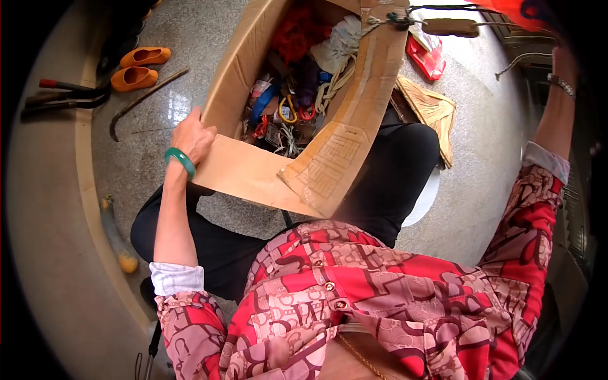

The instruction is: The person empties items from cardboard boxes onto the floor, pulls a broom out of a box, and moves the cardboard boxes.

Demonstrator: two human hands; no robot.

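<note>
My left hand, with a green bangle at the wrist, is closed on the left corner of an open cardboard box. The box sits tilted between my knees and holds a jumble: a blue ring of tape, a yellow loop, tied cords and a crumpled whitish plastic bag. My right arm reaches up to the far right. Its wrist shows a metal band, but the fingers are lost at the dark picture edge. Near it hang a red item and a cord with a flat brown piece.
Orange shoes, a curved stick and dark-handled tools lie to the left. A long gourd-like thing rests by the wall. Right of the box are a red and white bag and a yellowish folded piece.
</note>
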